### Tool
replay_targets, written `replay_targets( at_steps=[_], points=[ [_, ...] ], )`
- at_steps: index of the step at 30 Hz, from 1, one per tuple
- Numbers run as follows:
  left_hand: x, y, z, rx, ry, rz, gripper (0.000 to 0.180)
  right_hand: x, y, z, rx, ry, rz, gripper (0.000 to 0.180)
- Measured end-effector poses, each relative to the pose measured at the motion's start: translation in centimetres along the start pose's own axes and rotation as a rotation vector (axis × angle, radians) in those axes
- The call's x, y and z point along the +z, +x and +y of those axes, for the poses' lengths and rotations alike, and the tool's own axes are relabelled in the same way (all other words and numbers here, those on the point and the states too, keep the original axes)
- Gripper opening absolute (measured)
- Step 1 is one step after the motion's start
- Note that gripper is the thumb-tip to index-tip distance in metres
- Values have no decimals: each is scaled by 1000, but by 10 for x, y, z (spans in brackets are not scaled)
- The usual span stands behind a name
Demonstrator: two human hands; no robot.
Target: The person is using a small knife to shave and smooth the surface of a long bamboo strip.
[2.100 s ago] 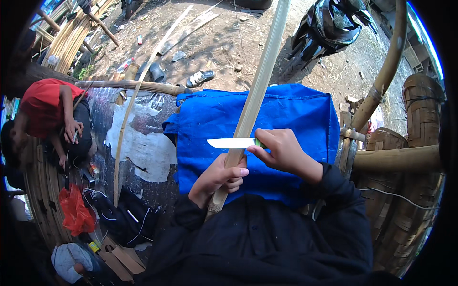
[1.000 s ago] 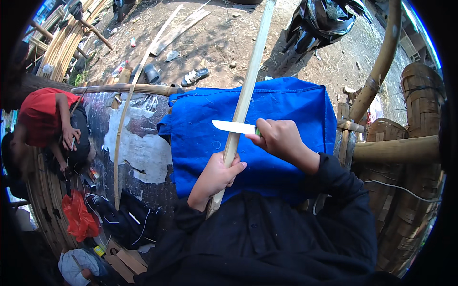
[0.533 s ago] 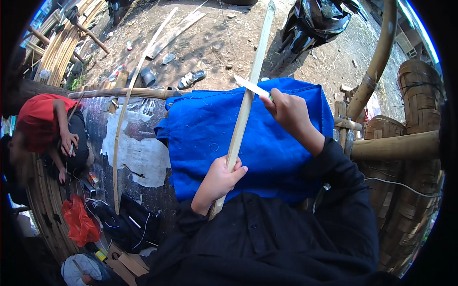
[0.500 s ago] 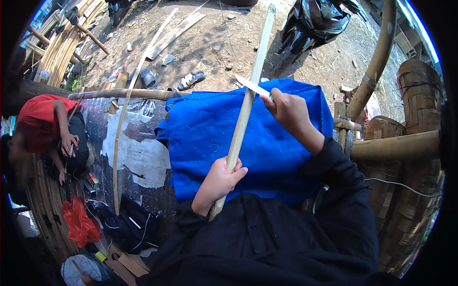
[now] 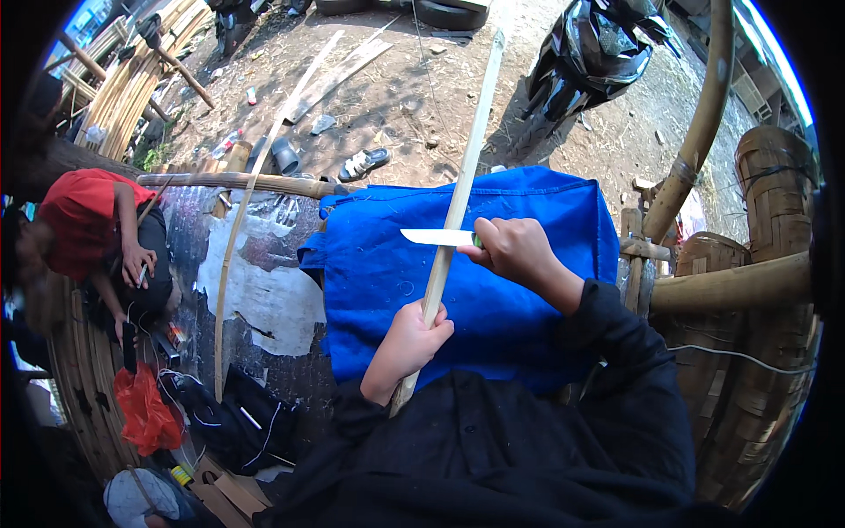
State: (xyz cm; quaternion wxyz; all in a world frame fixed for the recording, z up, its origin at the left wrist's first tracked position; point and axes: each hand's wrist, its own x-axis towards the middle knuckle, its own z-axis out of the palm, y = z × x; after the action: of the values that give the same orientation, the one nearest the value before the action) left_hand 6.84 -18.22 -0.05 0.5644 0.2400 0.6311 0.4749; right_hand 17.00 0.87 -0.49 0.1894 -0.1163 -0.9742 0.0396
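left hand (image 5: pixel 407 345) gripping bamboo strip (image 5: pixel 453 216), right hand (image 5: pixel 513 251) pressing knife (image 5: pixel 437 237) across it

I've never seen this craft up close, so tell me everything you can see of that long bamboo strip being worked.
The bamboo strip is long, thin, pale yellow and nearly straight. It slants from the lap up and away over the blue cloth toward the dirt ground. The left hand grips it near its lower end. The knife in the right hand lies crosswise against it, blade pointing left.

Bamboo posts (image 5: pixel 704 290) crowd right; blue cloth (image 5: pixel 528 317) seemingly unobstructed.
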Motion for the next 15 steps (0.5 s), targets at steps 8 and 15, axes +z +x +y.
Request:
replay_targets(
  at_steps=[8, 15],
  points=[
    [-6, 5, 1, -50, -19, 55, 15, 12, 20, 7, -22, -9, 33, 38],
    [-6, -9, -10, -74, -34, 38, 17, 16, 55, 81, 423, -128, 183, 42]
  ],
)
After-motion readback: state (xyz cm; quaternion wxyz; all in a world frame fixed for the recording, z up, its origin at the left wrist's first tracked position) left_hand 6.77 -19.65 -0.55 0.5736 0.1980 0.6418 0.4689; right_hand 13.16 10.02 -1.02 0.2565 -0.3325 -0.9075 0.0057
